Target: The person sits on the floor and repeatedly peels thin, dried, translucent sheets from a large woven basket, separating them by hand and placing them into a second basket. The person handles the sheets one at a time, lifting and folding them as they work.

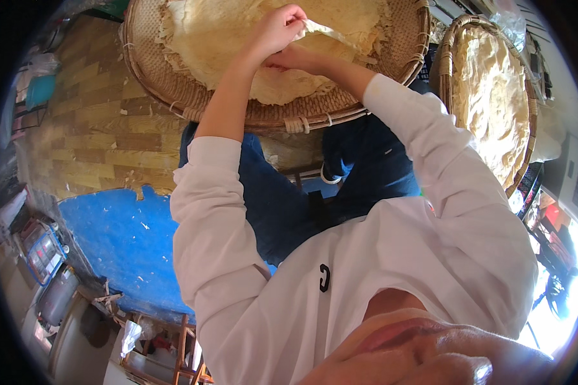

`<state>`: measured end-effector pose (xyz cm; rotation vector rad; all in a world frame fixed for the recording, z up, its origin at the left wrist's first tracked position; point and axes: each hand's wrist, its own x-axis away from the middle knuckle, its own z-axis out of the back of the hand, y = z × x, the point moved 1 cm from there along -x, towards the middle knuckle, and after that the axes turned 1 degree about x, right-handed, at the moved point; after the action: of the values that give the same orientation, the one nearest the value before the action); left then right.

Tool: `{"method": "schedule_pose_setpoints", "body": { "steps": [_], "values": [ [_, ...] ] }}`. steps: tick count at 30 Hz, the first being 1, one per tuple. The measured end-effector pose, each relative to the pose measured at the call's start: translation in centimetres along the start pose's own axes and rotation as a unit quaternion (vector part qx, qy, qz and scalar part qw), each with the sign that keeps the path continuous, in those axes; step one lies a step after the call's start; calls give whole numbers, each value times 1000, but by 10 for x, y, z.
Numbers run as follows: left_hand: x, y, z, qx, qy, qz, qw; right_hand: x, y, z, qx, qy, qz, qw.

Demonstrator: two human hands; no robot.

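Before me is a wide, round woven bamboo tray bearing a stack of thin, pale yellow sheets with ragged edges. My left hand is raised over the stack, its fingers pinching a narrow whitish strip that trails off to the right across the sheets. Just below it, my right hand rests low over the stack, wrist bent and fingers curled leftward. Its fingertips are partly hidden, so whether they grip a sheet does not show. The forearms cover some of the sheets.
To the right stands a second woven tray with crinkled pale sheets. My knees are under the near rim. Wood-patterned flooring with scraps and a blue floor patch lie left. A wooden stool is at the lower left.
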<state>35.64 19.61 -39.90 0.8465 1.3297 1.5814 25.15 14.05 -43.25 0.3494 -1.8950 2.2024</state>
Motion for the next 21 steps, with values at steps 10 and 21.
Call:
{"method": "schedule_pose_setpoints", "body": {
  "steps": [10, 21],
  "values": [
    [60, 4, 93, -474, -194, 243, 824, -23, 7, -20, -285, 44, -278, 916],
    [76, -43, 82, -392, -266, 231, 850, -20, 7, -20, 349, -125, -63, 927]
  ]
}}
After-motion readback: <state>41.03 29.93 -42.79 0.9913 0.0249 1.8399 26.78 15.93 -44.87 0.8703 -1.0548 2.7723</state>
